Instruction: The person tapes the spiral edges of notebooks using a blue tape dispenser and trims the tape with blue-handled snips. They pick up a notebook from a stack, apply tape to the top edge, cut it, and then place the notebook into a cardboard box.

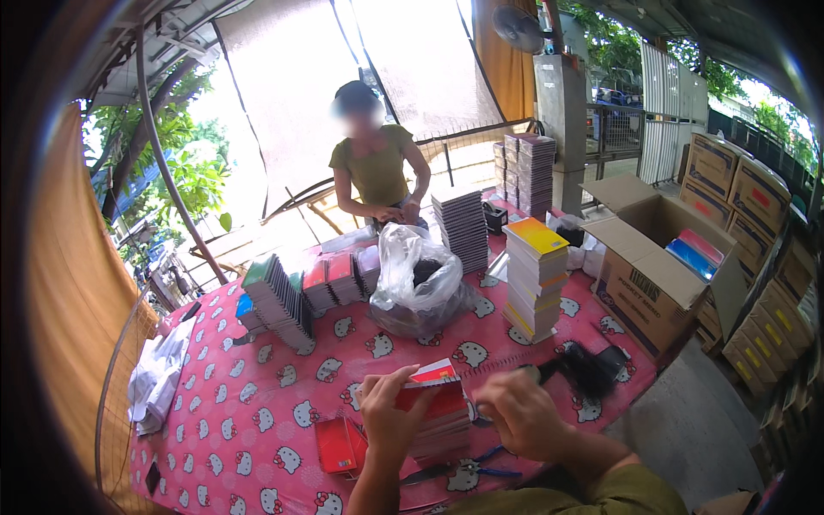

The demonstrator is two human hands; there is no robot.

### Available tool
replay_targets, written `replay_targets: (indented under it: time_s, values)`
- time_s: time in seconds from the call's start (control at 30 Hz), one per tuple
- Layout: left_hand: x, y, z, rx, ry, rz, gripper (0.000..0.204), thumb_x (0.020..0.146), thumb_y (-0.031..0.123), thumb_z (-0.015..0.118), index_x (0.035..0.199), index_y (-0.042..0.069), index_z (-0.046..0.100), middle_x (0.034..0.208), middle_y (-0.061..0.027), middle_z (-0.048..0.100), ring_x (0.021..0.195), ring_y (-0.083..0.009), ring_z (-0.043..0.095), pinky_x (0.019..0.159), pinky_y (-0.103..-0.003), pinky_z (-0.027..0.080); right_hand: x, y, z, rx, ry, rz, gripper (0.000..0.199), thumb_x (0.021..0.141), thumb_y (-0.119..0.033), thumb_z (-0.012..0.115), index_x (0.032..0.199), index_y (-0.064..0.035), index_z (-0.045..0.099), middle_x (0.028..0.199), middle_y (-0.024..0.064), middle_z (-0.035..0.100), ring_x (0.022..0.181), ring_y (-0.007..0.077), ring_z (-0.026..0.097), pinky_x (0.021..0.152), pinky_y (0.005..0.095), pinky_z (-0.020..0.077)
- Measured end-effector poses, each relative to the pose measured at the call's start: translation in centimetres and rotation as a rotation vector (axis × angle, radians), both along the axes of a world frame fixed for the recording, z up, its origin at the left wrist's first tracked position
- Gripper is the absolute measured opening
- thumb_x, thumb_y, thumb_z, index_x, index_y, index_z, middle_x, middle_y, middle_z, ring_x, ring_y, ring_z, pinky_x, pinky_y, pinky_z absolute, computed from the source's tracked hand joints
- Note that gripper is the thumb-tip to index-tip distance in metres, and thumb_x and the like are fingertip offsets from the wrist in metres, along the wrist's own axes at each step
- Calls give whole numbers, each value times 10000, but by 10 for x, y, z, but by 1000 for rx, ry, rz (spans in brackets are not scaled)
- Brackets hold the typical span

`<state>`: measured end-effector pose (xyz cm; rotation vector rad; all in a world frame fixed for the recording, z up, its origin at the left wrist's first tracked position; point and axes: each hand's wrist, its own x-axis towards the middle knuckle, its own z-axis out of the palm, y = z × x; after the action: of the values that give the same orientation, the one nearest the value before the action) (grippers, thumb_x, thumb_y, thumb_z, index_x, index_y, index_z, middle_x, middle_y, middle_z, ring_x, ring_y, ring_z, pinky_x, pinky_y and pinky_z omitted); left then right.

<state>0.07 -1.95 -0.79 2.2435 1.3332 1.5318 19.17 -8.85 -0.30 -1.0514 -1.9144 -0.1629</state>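
Lower centre: left hand (390, 416), fingers curled, gripping top red-covered booklet (429, 390) of short stack of thin booklets (442, 429) on pink cartoon-cat tablecloth (257, 403). Right hand (519, 416) beside stack, loosely closed; whether it holds anything, cannot tell. Blue-handled scissors (481, 468) below stack. Clear plastic bag (416, 283) mid-frame.

Glossy paper booklets (433, 403), a printed, probably plastic-coated tablecloth (257, 412), a clear shiny plastic bag (416, 275), matt cardboard box (652, 275).

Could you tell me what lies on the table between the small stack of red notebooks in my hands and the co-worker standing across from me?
In the head view, a clear plastic bag holding dark items sits on the tablecloth between the red notebooks and the co-worker.
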Motion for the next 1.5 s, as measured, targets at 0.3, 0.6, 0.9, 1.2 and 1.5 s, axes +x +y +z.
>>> replay_targets:
  time_s: [0.3, 0.6, 0.9, 1.2, 1.5]
  values:
    - [8, 11, -3, 33, 99, -133, 353, 611, 181, 849, 920, 107, 695, 841, -31, 694, 830, -208, 588, 812, -368, 424, 103, 93, -211, -776, -256, -124, 598, 723, -146, 653, 1267, -45, 426, 1251, 177, 489, 1214, 336, 466, 997, 468, 391]
    - [11, 10, 0, 65, 79, -107, 287, 577, 111, 845, 807, 62, 681, 850, -62, 673, 860, -237, 600, 782, -359, 486, 129, 99, -197, -923, -543, -88, 655, 699, -287, 722, 1272, -129, 447, 1175, 210, 566, 1088, 375, 569, 914, 457, 462]
    - [13, 11, 2, -11, 29, -115, 278, 613, 188, 843, 799, 84, 664, 800, -51, 669, 819, -239, 608, 800, -383, 435, 91, 134, -55, -589, 533, 377, 421, 657, -150, 794, 1007, -48, 584, 915, 135, 628, 861, 239, 644, 732, 364, 502]
    - [18, 14, 8, -123, -10, -102, 293, 629, 212, 839, 820, 89, 653, 795, -40, 668, 807, -236, 609, 796, -384, 440, 93, 133, -7, -539, -36, 209, 416, 692, -127, 763, 1062, -74, 580, 987, 23, 651, 748, 169, 646, 738, 347, 547]
    - [9, 19, 9, -68, -64, -145, 400, 656, 102, 827, 1009, 86, 641, 851, -51, 649, 869, -199, 640, 774, -325, 507, 69, 140, 10, -554, 222, 262, 419, 611, -58, 770, 1003, -39, 625, 923, 90, 665, 823, 167, 633, 743, 342, 493]
